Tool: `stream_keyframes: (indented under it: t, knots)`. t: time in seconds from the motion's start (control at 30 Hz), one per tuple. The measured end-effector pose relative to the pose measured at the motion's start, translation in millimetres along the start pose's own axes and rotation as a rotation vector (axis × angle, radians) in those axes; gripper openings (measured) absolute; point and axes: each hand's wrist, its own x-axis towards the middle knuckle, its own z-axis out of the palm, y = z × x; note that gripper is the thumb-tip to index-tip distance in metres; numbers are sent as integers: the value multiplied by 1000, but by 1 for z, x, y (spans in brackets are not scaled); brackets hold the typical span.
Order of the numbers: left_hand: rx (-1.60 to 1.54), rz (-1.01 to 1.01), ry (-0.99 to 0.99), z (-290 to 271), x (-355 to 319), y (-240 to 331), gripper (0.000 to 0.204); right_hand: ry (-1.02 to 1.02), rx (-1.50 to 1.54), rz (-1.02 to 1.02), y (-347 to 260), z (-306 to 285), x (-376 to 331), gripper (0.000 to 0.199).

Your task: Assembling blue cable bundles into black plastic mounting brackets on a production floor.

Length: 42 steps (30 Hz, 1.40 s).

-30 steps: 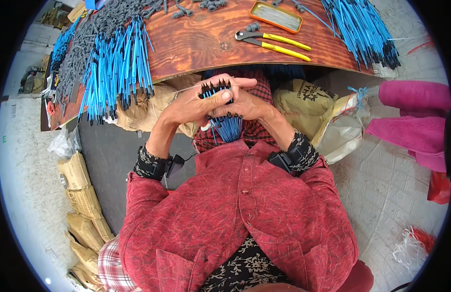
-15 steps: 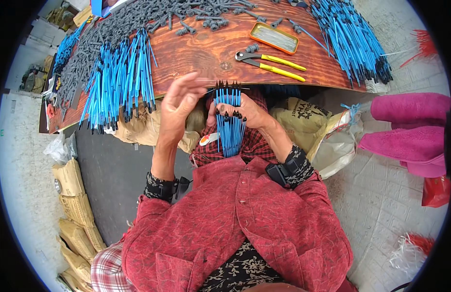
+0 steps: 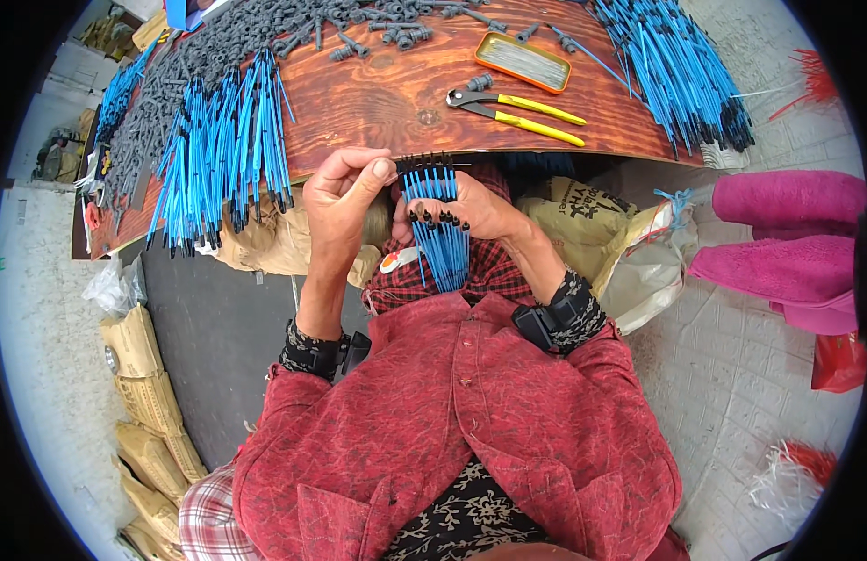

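My right hand (image 3: 478, 208) grips a fanned bundle of thin blue sticks (image 3: 446, 257) with black tips, its thumb lying across them. The black tips of the upper row stand side by side above that hand, and a second row of black ends shows below the thumb. At the left side of the upper tips, the thumb and forefinger of my left hand (image 3: 338, 201) are pinched together. Whatever lies in that pinch is too small to make out. A thin line sticks out to the right of the tips. The bundle's lower ends rest toward my lap.
A wooden table (image 3: 358, 117) curves ahead, carrying yellow-handled pincers (image 3: 527, 117), an orange-rimmed tin of thin wires (image 3: 522, 63) and heaped grey plastic fittings (image 3: 256, 37). More blue sticks lie left (image 3: 228, 140) and right (image 3: 672, 75). Sacks (image 3: 578, 220) stand below; pink cloth-covered padding (image 3: 784, 248) is at right.
My left hand's fingers were spread above and beside the tips; now thumb and forefinger have closed beside them. The bundle, still in my right hand, has tilted slightly left.
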Motion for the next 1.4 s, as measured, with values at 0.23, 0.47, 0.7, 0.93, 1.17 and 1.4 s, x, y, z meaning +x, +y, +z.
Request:
stream_keyframes:
  t: [0.23,0.47,0.7,0.93,1.17,1.4]
  knots:
    - [-108,-246,-228,6,-4,6,67,65,-81,-24,-16,4,-6,20]
    - [-10,-169,-354,42,-2,17,39,99,-421,-74,-17,12,-17,28]
    - [39,-273,-467,51,10,21,30,88,-357,18,-23,-3,-24,28]
    - [-25,-253,-425,43,10,-4,27,127,-380,58,14,-17,-15,47]
    - [-35,-210,-472,52,7,20,25,285,-443,-114,-10,3,-23,38]
    - [-107,-254,-538,56,2,10,26,244,-497,-78,-13,-5,-39,27]
